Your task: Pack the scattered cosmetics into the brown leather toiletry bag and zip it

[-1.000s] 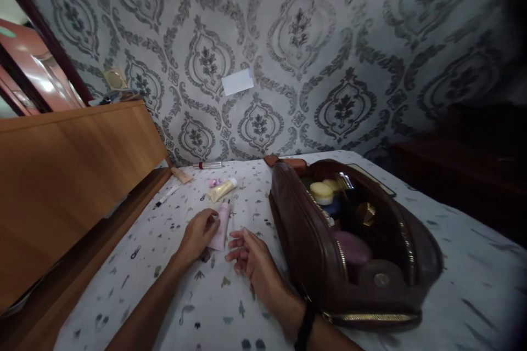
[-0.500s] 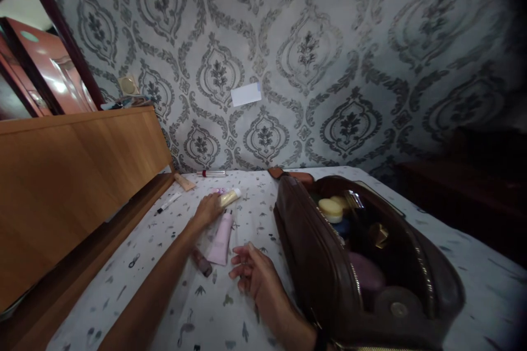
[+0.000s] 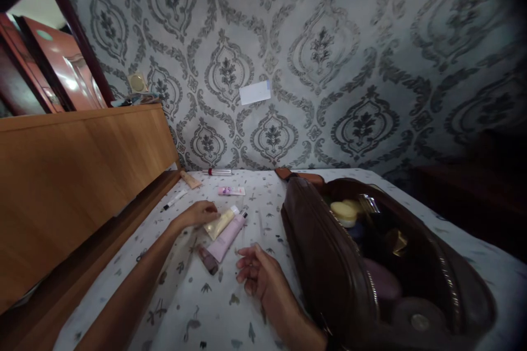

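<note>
My left hand (image 3: pixel 200 213) hovers at the left side of a pale yellow tube (image 3: pixel 222 222), its fingers loosely bent and holding nothing. Whether a fingertip still touches the tube I cannot tell. The yellow tube lies on the patterned sheet, close alongside a lilac tube (image 3: pixel 227 238) with a dark cap. By the lilac tube's lower end sits a small brownish-mauve container (image 3: pixel 208 259). My right hand (image 3: pixel 261 277) rests palm inward, fingers slightly curled and apart, between these tubes and an open brown bag (image 3: pixel 325 252).
Farther back lie a white-and-purple tube (image 3: pixel 231 191), a peach tube (image 3: pixel 190 179), a thin white tube (image 3: pixel 174 199) and a clear, red-banded tube (image 3: pixel 218 171). Yellow-lidded jars (image 3: pixel 343 213) show inside the bag. A wooden board (image 3: pixel 90 159) borders the left side; a patterned wall stands behind.
The yellow tube has come nearer and now lies beside the lilac tube. My left hand has let go of it and shifted left. The lilac tube sits more slanted. The view has turned slightly.
</note>
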`<state>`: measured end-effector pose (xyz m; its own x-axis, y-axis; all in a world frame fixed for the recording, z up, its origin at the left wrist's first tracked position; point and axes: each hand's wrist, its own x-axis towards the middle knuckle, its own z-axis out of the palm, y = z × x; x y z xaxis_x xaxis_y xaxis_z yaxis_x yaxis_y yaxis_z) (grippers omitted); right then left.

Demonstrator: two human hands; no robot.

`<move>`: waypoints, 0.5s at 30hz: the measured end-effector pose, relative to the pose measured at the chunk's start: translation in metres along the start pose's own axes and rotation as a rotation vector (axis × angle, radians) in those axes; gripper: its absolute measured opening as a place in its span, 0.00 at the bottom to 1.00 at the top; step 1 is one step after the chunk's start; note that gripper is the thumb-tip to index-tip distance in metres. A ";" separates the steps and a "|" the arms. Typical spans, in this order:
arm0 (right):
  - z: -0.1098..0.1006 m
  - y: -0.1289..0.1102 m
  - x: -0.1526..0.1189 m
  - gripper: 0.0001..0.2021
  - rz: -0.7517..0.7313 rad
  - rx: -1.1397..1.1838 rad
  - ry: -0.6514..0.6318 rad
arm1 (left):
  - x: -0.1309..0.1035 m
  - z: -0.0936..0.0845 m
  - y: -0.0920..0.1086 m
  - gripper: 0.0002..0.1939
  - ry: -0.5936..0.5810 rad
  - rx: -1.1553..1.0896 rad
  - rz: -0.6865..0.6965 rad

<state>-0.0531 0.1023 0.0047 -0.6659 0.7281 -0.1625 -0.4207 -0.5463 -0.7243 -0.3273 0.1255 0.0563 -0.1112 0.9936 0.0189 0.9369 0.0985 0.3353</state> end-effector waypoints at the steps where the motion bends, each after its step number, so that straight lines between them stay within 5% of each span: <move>1: 0.001 -0.001 0.000 0.32 0.000 0.002 0.005 | 0.009 0.001 -0.001 0.16 0.039 0.006 -0.007; 5: 0.003 -0.002 -0.002 0.33 0.012 0.008 0.012 | 0.056 0.010 -0.002 0.16 0.200 0.071 -0.053; 9: 0.003 -0.003 -0.002 0.34 0.016 0.003 0.008 | 0.089 0.026 0.002 0.20 0.235 0.128 -0.086; 15: 0.002 -0.004 -0.003 0.33 0.021 0.000 -0.003 | 0.087 0.033 0.003 0.16 0.193 0.172 -0.092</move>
<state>-0.0509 0.1014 0.0092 -0.6766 0.7153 -0.1750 -0.4066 -0.5610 -0.7210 -0.3229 0.2144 0.0277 -0.2443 0.9527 0.1807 0.9606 0.2123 0.1792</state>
